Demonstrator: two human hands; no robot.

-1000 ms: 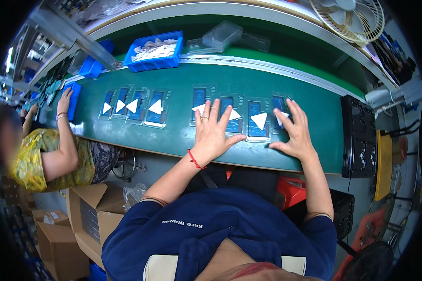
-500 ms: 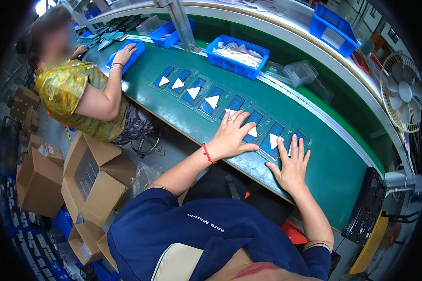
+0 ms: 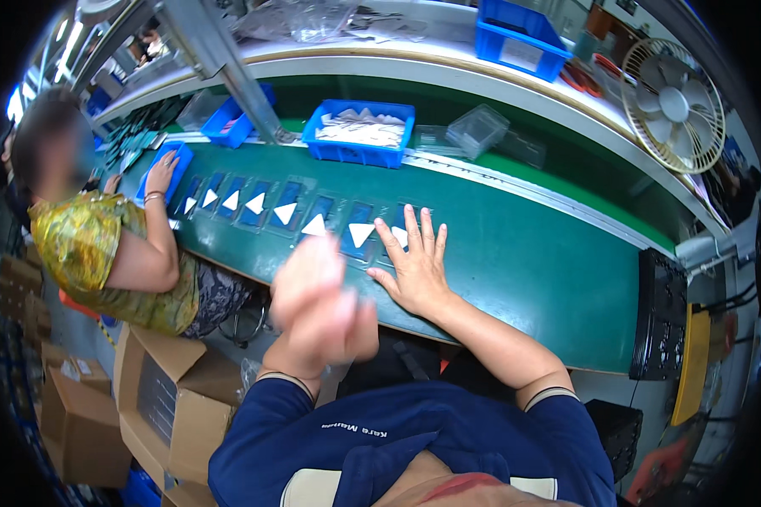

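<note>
A row of several flat clear packs, each with a dark blue rectangle and a white triangular piece, runs across the green workbench (image 3: 524, 270). My right hand (image 3: 416, 266) lies palm down with fingers spread over the rightmost pack, partly covering its white triangular piece (image 3: 400, 237). Just left of it is another flat pack (image 3: 361, 230), uncovered. My left hand (image 3: 321, 308) is raised off the bench in front of my chest, smeared by motion; its fingers cannot be made out. It partly hides the front of a pack (image 3: 317, 217) behind it.
A blue bin of white pieces (image 3: 359, 135) stands behind the row, beside clear plastic boxes (image 3: 478, 131). At left a co-worker (image 3: 101, 220) has a hand on a blue tray (image 3: 177, 173). A fan (image 3: 674, 106) and black case (image 3: 659, 313) are at right; cartons (image 3: 169, 397) stand lower left.
My left hand has lifted off the packs toward my chest. The row lies further left, closer to the co-worker's tray. My right hand stays at its right end. The view has shifted.
</note>
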